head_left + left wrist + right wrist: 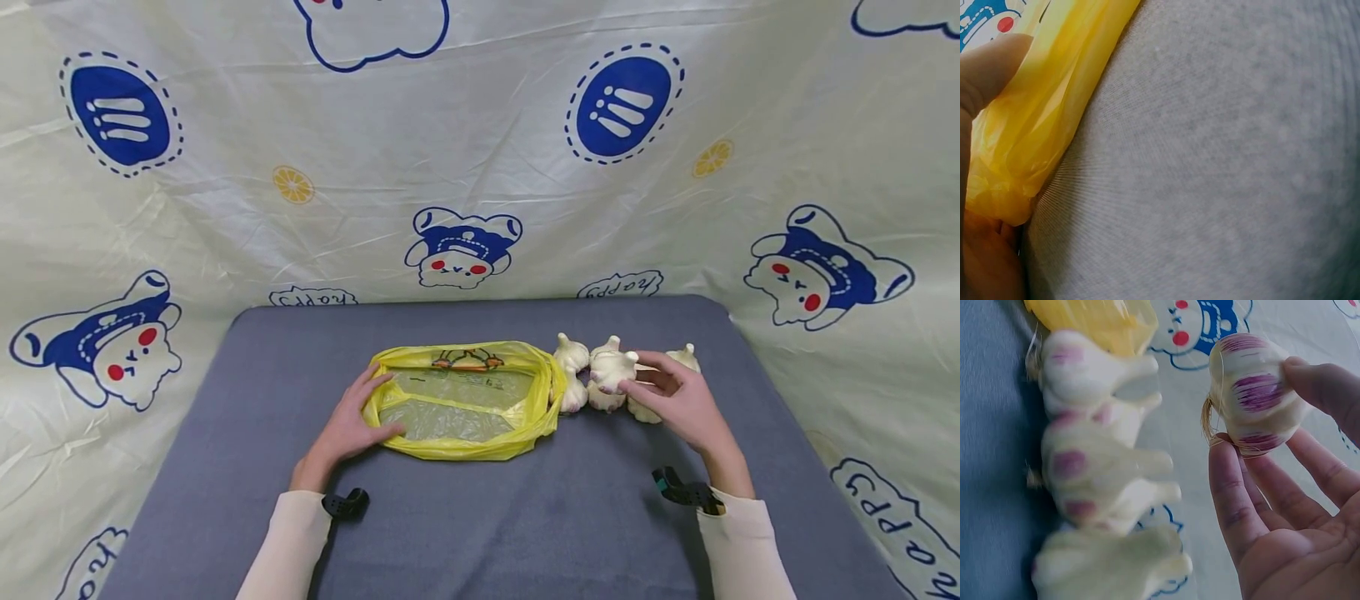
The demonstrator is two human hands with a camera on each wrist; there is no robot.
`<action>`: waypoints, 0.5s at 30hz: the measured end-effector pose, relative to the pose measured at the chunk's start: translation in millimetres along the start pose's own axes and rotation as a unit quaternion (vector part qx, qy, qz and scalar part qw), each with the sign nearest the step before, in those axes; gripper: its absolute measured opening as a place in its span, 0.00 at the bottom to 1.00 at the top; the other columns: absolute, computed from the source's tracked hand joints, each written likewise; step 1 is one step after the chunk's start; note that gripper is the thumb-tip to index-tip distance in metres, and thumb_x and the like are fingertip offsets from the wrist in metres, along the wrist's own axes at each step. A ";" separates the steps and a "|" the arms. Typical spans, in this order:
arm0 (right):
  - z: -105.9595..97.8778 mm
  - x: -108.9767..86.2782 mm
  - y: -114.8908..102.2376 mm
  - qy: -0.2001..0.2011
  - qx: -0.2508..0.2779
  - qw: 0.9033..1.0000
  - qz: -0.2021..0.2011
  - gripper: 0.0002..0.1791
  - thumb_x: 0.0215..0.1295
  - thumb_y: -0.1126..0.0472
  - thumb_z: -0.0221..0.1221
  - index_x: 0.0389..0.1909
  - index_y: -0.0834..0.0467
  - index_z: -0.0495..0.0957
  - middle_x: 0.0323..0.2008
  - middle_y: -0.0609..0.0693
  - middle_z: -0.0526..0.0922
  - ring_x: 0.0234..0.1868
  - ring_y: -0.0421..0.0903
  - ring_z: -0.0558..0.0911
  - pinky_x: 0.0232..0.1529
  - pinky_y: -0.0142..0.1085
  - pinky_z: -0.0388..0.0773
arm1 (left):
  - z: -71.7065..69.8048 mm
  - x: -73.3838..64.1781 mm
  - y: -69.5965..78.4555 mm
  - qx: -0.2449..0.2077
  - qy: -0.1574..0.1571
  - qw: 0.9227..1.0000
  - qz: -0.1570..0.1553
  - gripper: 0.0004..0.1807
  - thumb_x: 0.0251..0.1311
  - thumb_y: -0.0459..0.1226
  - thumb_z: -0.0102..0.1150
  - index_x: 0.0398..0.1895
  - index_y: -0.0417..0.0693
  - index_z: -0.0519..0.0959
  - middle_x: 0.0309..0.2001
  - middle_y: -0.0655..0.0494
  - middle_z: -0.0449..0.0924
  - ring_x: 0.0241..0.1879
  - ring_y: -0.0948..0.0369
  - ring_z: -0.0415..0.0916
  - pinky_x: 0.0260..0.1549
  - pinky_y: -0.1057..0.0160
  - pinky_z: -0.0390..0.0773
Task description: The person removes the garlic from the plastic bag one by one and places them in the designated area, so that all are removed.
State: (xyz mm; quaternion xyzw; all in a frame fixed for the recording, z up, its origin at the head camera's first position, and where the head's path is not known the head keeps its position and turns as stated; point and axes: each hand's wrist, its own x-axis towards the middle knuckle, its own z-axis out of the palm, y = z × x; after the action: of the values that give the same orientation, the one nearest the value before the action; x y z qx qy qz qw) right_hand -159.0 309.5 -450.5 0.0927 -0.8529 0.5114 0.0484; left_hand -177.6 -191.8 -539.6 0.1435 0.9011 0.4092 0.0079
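Note:
A yellow plastic bag (467,450) lies on the table with its mouth spread wide. My left hand (351,421) holds the bag's left rim. In the left wrist view the thumb (997,65) lies over the yellow plastic, while other fingers show partly beneath it. A white garlic bulb (1259,394) with purple patches and stringy roots is pinched between the thumb and fingers of my right hand (686,404), raised above the others. Several more garlic bulbs (1091,462) sit in rows between the bag and that hand.
A grey-blue cloth covers the table (480,533). Behind it and at both sides hangs a pale printed curtain (480,150). Each wrist wears a black strap (347,503). The nearest garlic bulb (573,395) borders the bag's right end.

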 end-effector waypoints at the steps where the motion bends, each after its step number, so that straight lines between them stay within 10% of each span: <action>1: -2.7 -1.9 1.3 0.006 0.000 1.000 -0.001 0.26 0.68 0.63 0.68 0.64 0.65 0.75 0.52 0.34 0.79 0.50 0.26 0.81 0.44 0.23 0.82 | 0.1 -0.2 -0.3 0.000 0.000 1.000 -0.002 0.47 0.52 0.48 0.77 0.75 0.47 0.68 0.82 0.44 0.50 0.79 0.36 0.49 0.72 0.28 0.54; 15: -37.6 -26.4 19.1 0.087 -0.040 0.995 0.018 0.27 0.66 0.62 0.69 0.65 0.63 0.76 0.54 0.29 0.76 0.49 0.24 0.80 0.43 0.18 0.79 | 1.8 0.9 -5.0 -0.001 0.002 1.000 0.003 0.46 0.52 0.48 0.77 0.75 0.48 0.69 0.82 0.43 0.51 0.79 0.36 0.49 0.72 0.29 0.54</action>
State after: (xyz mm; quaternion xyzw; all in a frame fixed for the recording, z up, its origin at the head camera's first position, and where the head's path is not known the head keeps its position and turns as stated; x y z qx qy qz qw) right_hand -137.6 354.4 -453.9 0.0305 -0.8667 0.4839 0.1171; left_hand -179.5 -193.3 -544.4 0.1450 0.9002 0.4106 0.0052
